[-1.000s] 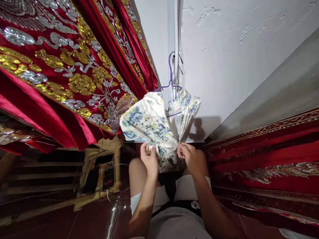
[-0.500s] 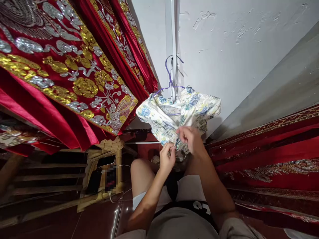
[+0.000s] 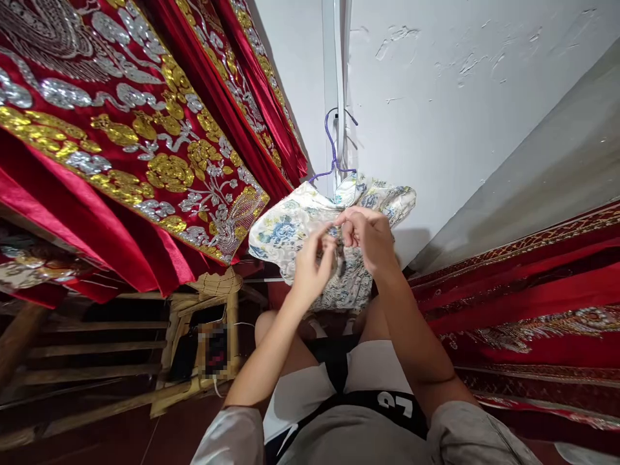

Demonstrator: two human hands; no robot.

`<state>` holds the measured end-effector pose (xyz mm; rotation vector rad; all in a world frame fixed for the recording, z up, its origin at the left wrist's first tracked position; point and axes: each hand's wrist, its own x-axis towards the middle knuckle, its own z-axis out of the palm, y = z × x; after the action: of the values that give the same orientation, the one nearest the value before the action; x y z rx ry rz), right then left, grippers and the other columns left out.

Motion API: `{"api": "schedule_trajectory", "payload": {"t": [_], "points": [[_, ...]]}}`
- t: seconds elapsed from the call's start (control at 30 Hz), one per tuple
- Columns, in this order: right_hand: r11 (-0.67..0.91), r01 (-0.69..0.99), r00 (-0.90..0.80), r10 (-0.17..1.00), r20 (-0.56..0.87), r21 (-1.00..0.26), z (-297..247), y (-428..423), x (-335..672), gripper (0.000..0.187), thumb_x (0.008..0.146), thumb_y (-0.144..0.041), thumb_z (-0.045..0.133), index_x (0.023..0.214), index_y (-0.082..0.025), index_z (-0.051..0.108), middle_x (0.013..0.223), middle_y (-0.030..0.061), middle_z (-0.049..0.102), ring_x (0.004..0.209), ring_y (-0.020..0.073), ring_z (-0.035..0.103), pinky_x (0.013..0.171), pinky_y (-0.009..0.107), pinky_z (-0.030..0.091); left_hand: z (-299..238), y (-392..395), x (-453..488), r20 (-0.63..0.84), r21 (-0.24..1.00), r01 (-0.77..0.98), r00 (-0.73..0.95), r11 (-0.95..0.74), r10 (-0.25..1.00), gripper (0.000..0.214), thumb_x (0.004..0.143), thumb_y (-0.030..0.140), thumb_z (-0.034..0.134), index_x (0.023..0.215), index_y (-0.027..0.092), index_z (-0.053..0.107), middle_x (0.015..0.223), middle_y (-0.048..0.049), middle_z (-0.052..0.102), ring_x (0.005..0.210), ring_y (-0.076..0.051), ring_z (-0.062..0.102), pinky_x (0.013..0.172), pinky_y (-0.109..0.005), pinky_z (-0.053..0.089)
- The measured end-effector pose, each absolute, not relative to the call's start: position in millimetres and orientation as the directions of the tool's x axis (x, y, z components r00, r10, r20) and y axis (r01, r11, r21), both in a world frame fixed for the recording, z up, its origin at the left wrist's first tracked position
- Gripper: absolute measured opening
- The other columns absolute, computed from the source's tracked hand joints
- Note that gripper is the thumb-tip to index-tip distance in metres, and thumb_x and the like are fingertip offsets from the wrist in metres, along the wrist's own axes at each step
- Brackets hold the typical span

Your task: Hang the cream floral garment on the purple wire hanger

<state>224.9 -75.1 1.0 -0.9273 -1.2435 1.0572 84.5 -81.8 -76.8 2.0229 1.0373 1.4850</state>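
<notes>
A white short-sleeved shirt with blue and yellow flowers hangs on a purple hanger in front of me. My right hand is closed in a pinch on the shirt's front, just below the neckline. Lower and to the left, my left hand lies close against the same front edge. Its fingers are bent and smeared by motion, so their grip does not show clearly. Both hands cover the middle of the shirt's front. The hem falls in folds above my knees.
A vertical white metal bar bears the hanger against the white wall. Red cloth with gold and silver sequins hangs at left. More red fabric fills the right. A bamboo chair with a phone on it stands at lower left.
Both hands have moved up the shirt's front, from its lower part to just below the neckline. The shirt now spreads further left and its lower part hangs down in view.
</notes>
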Motion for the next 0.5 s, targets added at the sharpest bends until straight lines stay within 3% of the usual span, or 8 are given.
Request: {"api": "schedule_trajectory", "payload": {"t": [0.07,0.17,0.33,0.43,0.5], "points": [[0.294,-0.068,-0.022,0.955,0.296,-0.953,1,-76,224,0.027,0.089,-0.026,0.053,0.066,-0.019,0.065,0.044,-0.0045,0.051,0.041,0.0089,0.04,0.045,0.023,0.033,-42,-69,86,0.715,0.622,0.366,0.095,-0.692,0.692,0.037,0.106,0.03,0.048,0.14,0.02,0.056,0.112,-0.0092,0.07,0.097,-0.017,0.066,0.089,-0.032,0.052],[0.315,-0.017,-0.016,0.949,0.316,-0.949,0,-73,224,0.028,0.09,-0.028,0.053,0.067,-0.019,0.064,0.044,-0.0047,0.051,0.041,0.0091,0.041,0.046,0.024,0.033,-11,-56,89,0.751,0.534,0.425,0.16,-0.731,0.641,0.026,0.105,0.028,0.049,0.117,0.019,0.071,0.101,-0.0067,0.073,0.09,-0.016,0.066,0.083,-0.029,0.051],[0.303,0.096,0.032,0.951,0.307,-0.948,-21,-57,227,0.029,0.09,-0.03,0.053,0.064,-0.019,0.063,0.043,-0.005,0.047,0.043,0.0103,0.044,0.049,0.025,0.036,-9,-50,91,0.807,0.405,0.551,0.159,-0.729,0.569,0.022,0.104,0.026,0.052,0.101,0.017,0.072,0.092,-0.0063,0.075,0.087,-0.017,0.067,0.083,-0.03,0.05],[0.239,0.122,0.008,0.97,0.241,-0.963,-44,-52,232,0.028,0.085,-0.026,0.053,0.058,-0.02,0.061,0.041,-0.005,0.046,0.041,0.0105,0.042,0.048,0.025,0.034,-12,-49,80,0.875,0.388,0.61,-0.009,-0.691,0.484,0.019,0.102,0.027,0.056,0.098,0.018,0.073,0.088,-0.0044,0.074,0.09,-0.018,0.066,0.094,-0.035,0.048],[0.18,0.112,-0.019,0.984,0.179,-0.977,-58,-55,236,0.028,0.082,-0.024,0.054,0.055,-0.02,0.06,0.04,-0.0049,0.046,0.04,0.0102,0.041,0.048,0.025,0.033,-13,-43,65,0.862,0.503,0.541,-0.256,-0.674,0.438,0.018,0.101,0.03,0.059,0.097,0.019,0.073,0.091,-0.004,0.072,0.092,-0.018,0.066,0.096,-0.036,0.048]]}}
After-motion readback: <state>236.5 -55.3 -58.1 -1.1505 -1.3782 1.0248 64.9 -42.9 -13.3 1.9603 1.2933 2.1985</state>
